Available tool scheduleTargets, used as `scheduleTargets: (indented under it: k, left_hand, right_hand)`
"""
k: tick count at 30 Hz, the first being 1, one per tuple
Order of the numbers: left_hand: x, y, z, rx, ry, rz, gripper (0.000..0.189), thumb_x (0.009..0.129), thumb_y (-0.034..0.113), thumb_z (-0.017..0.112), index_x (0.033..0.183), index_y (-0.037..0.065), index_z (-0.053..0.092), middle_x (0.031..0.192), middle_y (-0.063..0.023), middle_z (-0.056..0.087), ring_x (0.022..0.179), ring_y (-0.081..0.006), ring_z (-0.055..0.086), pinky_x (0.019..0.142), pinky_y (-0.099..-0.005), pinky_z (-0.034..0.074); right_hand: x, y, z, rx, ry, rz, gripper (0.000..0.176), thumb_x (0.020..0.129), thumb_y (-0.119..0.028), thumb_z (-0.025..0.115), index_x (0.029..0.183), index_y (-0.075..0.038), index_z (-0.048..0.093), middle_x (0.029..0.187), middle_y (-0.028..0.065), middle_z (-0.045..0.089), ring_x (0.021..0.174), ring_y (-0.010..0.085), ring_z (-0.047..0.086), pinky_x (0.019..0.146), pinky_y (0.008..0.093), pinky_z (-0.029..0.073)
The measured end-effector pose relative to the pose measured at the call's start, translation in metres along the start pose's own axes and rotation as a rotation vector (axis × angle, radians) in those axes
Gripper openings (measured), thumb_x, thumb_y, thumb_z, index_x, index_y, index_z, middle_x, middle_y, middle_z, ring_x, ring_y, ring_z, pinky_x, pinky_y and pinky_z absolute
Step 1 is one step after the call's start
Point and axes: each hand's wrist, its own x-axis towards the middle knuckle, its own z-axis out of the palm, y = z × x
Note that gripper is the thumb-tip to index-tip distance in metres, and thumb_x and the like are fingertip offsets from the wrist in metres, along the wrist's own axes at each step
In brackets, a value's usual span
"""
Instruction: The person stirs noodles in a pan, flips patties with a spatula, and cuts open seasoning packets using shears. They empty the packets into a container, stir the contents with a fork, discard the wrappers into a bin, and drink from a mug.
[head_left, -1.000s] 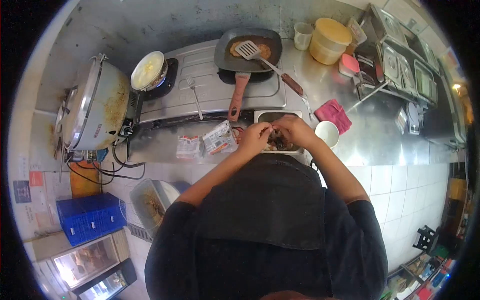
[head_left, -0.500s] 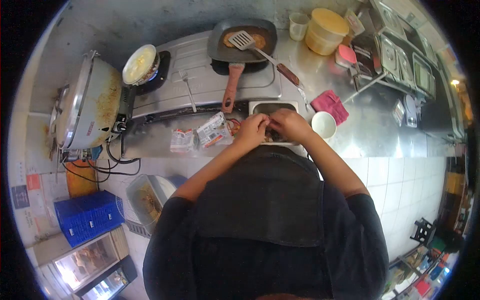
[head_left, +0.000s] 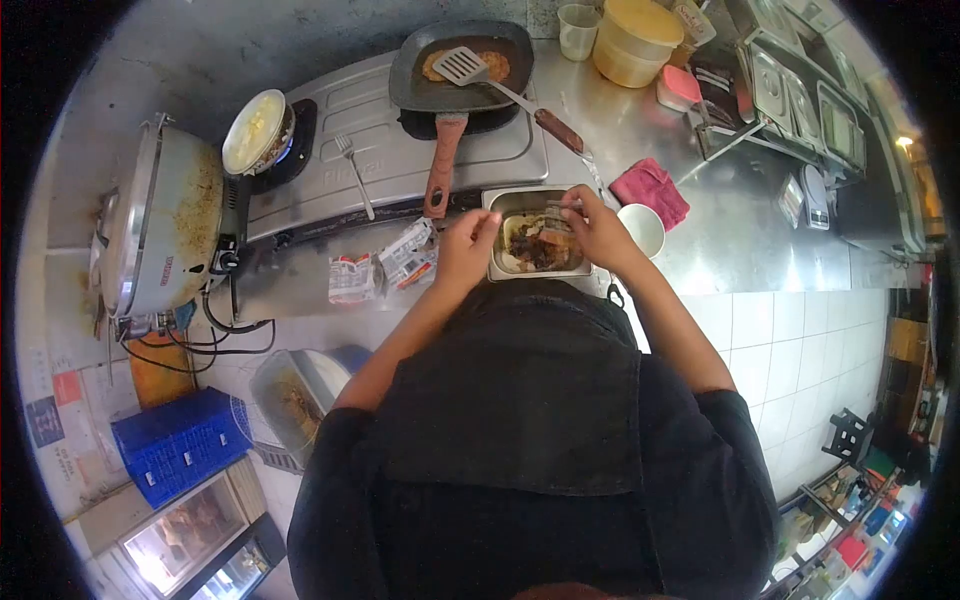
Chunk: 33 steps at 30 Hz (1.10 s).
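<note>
A steel pan [head_left: 492, 232] stands at the counter's front edge, with dark and pale food [head_left: 538, 247] inside. At its left rim is my left hand [head_left: 470, 245], thumb and fingers brought near each other; whether anything small sits between them is unclear. Over the pan's right side, my right hand [head_left: 596, 232] pinches a thin, pale or clear item that is too blurred to name. Packets [head_left: 407, 254] with red and white print lie left of my left hand. Just right of my right hand sits a white bowl [head_left: 643, 229] against a red cloth [head_left: 651, 191].
Behind the pan, a square frying pan [head_left: 420, 94] on the stove holds browned food and a slotted spatula [head_left: 512, 95]. A fork [head_left: 356, 178] lies on the stovetop. A pot [head_left: 243, 140] sits over a blue flame. Yellow tub [head_left: 637, 45] stands at the back.
My hands have moved apart from their meeting point over the steel pan, left hand to its left rim, right hand to its right side. The food inside now shows. The whole view has shifted slightly.
</note>
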Motion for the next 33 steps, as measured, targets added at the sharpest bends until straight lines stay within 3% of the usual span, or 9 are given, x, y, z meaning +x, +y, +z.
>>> scheduleTargets:
  k: [1, 4, 8, 12, 15, 17, 23, 26, 33]
  left_hand:
    - [-0.002, 0.011, -0.005, 0.031, -0.107, -0.098, 0.033, 0.101, 0.030, 0.061, 0.091, 0.000, 0.072, 0.076, -0.0032, 0.069, 0.073, -0.0098, 0.061, 0.068, -0.0271, 0.048]
    - [-0.002, 0.018, 0.002, 0.049, -0.431, -0.196, 0.041, 0.101, 0.036, 0.060, 0.085, 0.001, 0.073, 0.073, -0.0016, 0.069, 0.069, -0.0106, 0.061, 0.065, -0.0270, 0.048]
    - [-0.003, 0.021, 0.022, -0.234, -0.519, -0.352, 0.037, 0.103, 0.036, 0.057, 0.102, 0.002, 0.071, 0.079, -0.0009, 0.068, 0.062, -0.0097, 0.057, 0.062, -0.0254, 0.046]
    - [-0.003, 0.013, 0.028, -0.406, -0.487, -0.351, 0.034, 0.104, 0.033, 0.055, 0.106, 0.002, 0.068, 0.080, 0.0014, 0.064, 0.063, -0.0083, 0.055, 0.062, -0.0246, 0.044]
    - [-0.006, 0.019, 0.029, -0.155, -0.361, -0.218, 0.029, 0.105, 0.029, 0.052, 0.100, 0.003, 0.065, 0.077, -0.0007, 0.060, 0.067, -0.0107, 0.058, 0.062, -0.0293, 0.045]
    - [-0.005, 0.024, 0.027, -0.020, -0.269, -0.068, 0.023, 0.101, 0.022, 0.054, 0.092, 0.002, 0.063, 0.080, -0.0135, 0.065, 0.069, -0.0222, 0.065, 0.062, -0.0373, 0.050]
    - [-0.006, 0.028, 0.029, 0.163, -0.126, 0.192, 0.026, 0.101, 0.021, 0.050, 0.092, 0.000, 0.061, 0.080, -0.0226, 0.065, 0.074, -0.0446, 0.064, 0.066, -0.0493, 0.048]
    - [-0.004, 0.030, 0.026, 0.137, -0.257, -0.058, 0.028, 0.103, 0.026, 0.047, 0.104, 0.002, 0.060, 0.087, -0.0227, 0.065, 0.082, -0.0387, 0.066, 0.071, -0.0446, 0.048]
    - [-0.003, 0.030, 0.027, 0.157, -0.236, -0.052, 0.036, 0.102, 0.033, 0.048, 0.101, 0.001, 0.065, 0.081, -0.0215, 0.067, 0.077, -0.0377, 0.067, 0.069, -0.0454, 0.049]
  right_hand:
    - [-0.002, -0.003, -0.004, 0.147, -0.049, 0.171, 0.023, 0.098, -0.012, 0.062, 0.117, -0.009, 0.049, 0.085, 0.0134, 0.068, 0.072, 0.0223, 0.070, 0.065, 0.0368, 0.055]
    - [-0.009, 0.007, 0.006, 0.455, 0.026, 0.129, 0.023, 0.099, -0.009, 0.061, 0.117, -0.006, 0.048, 0.087, 0.0089, 0.065, 0.072, 0.0129, 0.066, 0.063, 0.0298, 0.055]
    - [-0.012, 0.011, 0.023, 0.557, 0.005, 0.076, 0.029, 0.098, -0.006, 0.063, 0.124, -0.002, 0.051, 0.106, 0.0096, 0.067, 0.078, 0.0114, 0.065, 0.070, 0.0250, 0.054]
    - [-0.007, 0.016, 0.036, 0.763, -0.045, 0.182, 0.027, 0.094, -0.004, 0.065, 0.119, 0.003, 0.061, 0.101, 0.0100, 0.070, 0.082, 0.0141, 0.067, 0.073, 0.0251, 0.055]
    - [-0.011, 0.006, 0.037, 0.817, -0.071, 0.431, 0.020, 0.097, -0.008, 0.064, 0.113, 0.003, 0.064, 0.098, 0.0075, 0.070, 0.085, 0.0124, 0.067, 0.075, 0.0236, 0.056]
    - [-0.011, 0.005, 0.039, 1.077, -0.174, 0.492, 0.018, 0.098, -0.011, 0.064, 0.108, 0.003, 0.066, 0.095, 0.0066, 0.070, 0.084, 0.0132, 0.068, 0.077, 0.0244, 0.057]
    - [-0.012, -0.005, 0.042, 1.121, -0.228, 0.527, 0.019, 0.099, -0.015, 0.065, 0.105, 0.002, 0.065, 0.088, 0.0050, 0.067, 0.076, 0.0116, 0.065, 0.070, 0.0229, 0.057]
    - [-0.013, -0.006, 0.046, 1.191, -0.219, 0.540, 0.016, 0.099, -0.015, 0.063, 0.105, 0.000, 0.065, 0.087, 0.0041, 0.067, 0.074, 0.0109, 0.065, 0.067, 0.0225, 0.057]
    - [-0.013, 0.004, 0.057, 1.280, -0.155, 0.538, 0.016, 0.100, -0.018, 0.063, 0.107, -0.004, 0.065, 0.091, 0.0004, 0.066, 0.074, 0.0077, 0.062, 0.065, 0.0195, 0.055]
